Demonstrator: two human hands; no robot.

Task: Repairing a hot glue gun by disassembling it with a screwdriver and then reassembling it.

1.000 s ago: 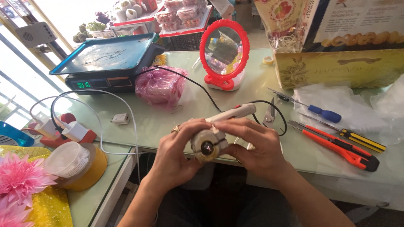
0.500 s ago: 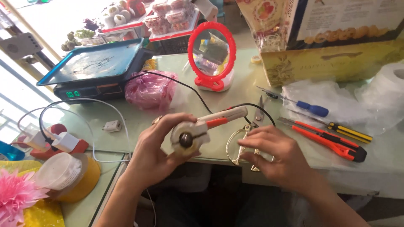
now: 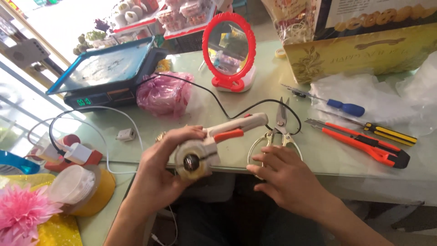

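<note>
Our left hand is clamped around the round head of the cream glue gun, its orange-triggered handle pointing far-right over the table edge. Just right, our right hand, fingers spread, rests on the scissors.

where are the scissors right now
In the head view the scissors lie on the table right of centre, beside the glue gun, with the right hand on their handle loops.
</note>
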